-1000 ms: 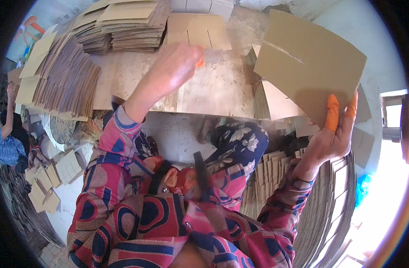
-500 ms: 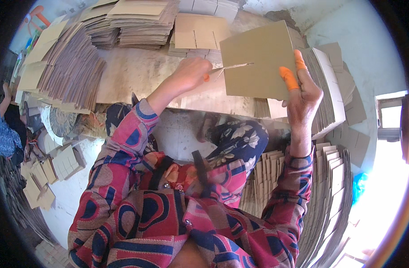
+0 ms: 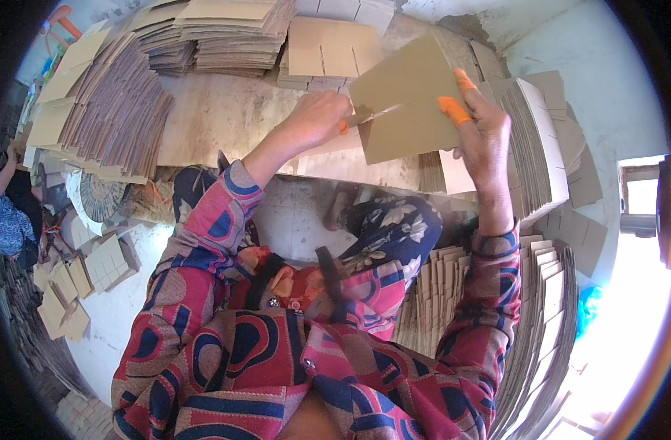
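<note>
From where I stand, the worker's right hand (image 3: pixel 488 136) has hold of a plain brown cardboard sheet (image 3: pixel 412 88) by its right edge, with orange finger covers (image 3: pixel 453 111) on two of the digits. The sheet hangs tilted in the air above the wooden table (image 3: pixel 214 106), resting on nothing I can see. A pale, ragged slit (image 3: pixel 385 111) runs inward from the sheet's left side. The left hand (image 3: pixel 317 119) is clenched just beside that side, a bit of orange at its fingers, and a thin sliver (image 3: pixel 361 119) reaches from the fist to the slit. Whether it is a blade or a strip of cardboard I can't tell.

There's cardboard all round. On the table, a long leaning row of sheets (image 3: pixel 112 110) fills the left end, a flat stack (image 3: pixel 233 40) sits toward the back, and a smaller stack with two slots (image 3: pixel 334 48) lies just behind the left hand. A thick pile (image 3: pixel 539 143) stands beyond the right hand, near the wall. Below, next to the worker's right arm, slotted pieces (image 3: pixel 548 308) stand packed in rows, with something blue (image 3: pixel 589 311) close by.

Off to the left, more slotted cards (image 3: pixel 110 264) lie in a loose heap, and another person in a blue patterned top (image 3: pixel 9 224) shows at the edge.
</note>
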A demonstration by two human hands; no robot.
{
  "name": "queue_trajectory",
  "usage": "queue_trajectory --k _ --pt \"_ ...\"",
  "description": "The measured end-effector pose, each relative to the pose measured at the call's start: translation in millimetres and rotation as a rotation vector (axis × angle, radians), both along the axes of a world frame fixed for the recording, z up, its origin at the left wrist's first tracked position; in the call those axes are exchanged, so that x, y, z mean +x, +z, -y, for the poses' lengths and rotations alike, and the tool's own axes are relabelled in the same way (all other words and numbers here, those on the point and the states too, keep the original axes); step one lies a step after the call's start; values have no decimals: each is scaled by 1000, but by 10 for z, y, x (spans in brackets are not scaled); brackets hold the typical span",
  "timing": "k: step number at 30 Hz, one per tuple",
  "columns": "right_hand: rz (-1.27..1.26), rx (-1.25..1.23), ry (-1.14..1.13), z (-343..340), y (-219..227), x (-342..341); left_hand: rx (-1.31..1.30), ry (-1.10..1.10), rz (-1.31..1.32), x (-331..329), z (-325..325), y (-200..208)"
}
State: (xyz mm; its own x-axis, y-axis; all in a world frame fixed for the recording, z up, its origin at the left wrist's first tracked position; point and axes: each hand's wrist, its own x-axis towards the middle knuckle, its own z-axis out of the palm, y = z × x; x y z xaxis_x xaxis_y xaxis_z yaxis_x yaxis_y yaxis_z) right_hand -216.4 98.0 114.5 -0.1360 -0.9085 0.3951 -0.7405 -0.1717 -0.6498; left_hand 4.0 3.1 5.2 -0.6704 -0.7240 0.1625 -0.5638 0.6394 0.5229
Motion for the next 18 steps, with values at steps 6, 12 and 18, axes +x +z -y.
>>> queue_trajectory --k 6,12,18 --pt "-208 131 135 158 -439 69 -49 -22 70 -6 21 -15" --pt "-488 279 149 169 -537 278 -185 -68 -72 15 105 -192" --pt "-457 243 376 341 -399 248 -64 -23 9 -29 33 16"
